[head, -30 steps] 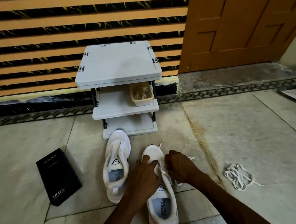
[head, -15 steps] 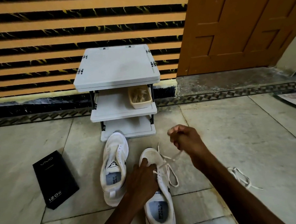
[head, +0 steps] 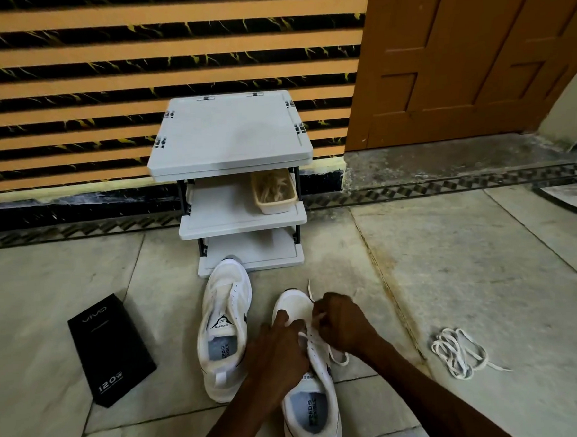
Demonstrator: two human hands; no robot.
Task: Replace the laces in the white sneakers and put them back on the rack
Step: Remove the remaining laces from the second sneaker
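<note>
Black box (head: 112, 349) left of sneakers (head: 224, 322); loose laces (head: 458, 351) right.

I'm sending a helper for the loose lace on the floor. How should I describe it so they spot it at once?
Find the grey three-shelf rack against the striped wall, then the two white sneakers in front of it. Right of them, a tangled white lace lies alone on the floor tile; the other lace is on a sneaker.

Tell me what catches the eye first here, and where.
The left hand grips the near sneaker at bottom centre while the right hand pinches its lace. A laceless second sneaker lies just left, toe toward the grey rack by the striped wall; a loose lace lies on the floor, right.
</note>
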